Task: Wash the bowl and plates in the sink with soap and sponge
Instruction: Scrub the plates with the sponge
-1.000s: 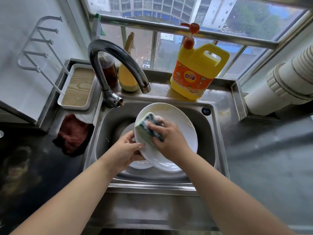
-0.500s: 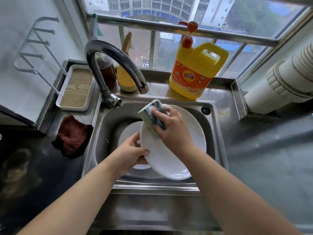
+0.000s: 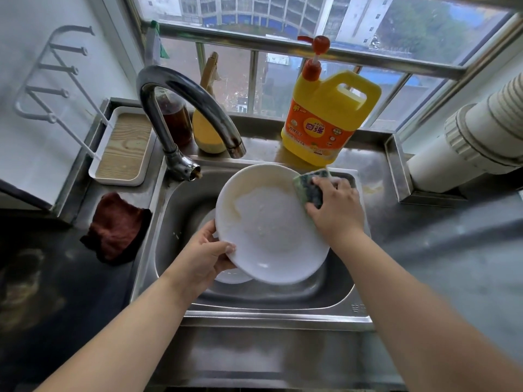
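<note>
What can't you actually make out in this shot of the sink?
Head view only:
- Dishes lying in the sink: mostly hidden by the held plate and left hand.
- Sponge: its lower part is covered by the right hand.
- Soap jug: small label text unreadable.

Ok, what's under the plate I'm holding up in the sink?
Another white dish lies on the sink floor under the plate; only its edge shows near the left hand. The rest, and the drain, are covered.

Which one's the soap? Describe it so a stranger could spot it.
Start at the sink. On the ledge behind its far right corner, under the window, stands the soap jug. It alone is bright yellow, with an orange label and red pump.
</note>
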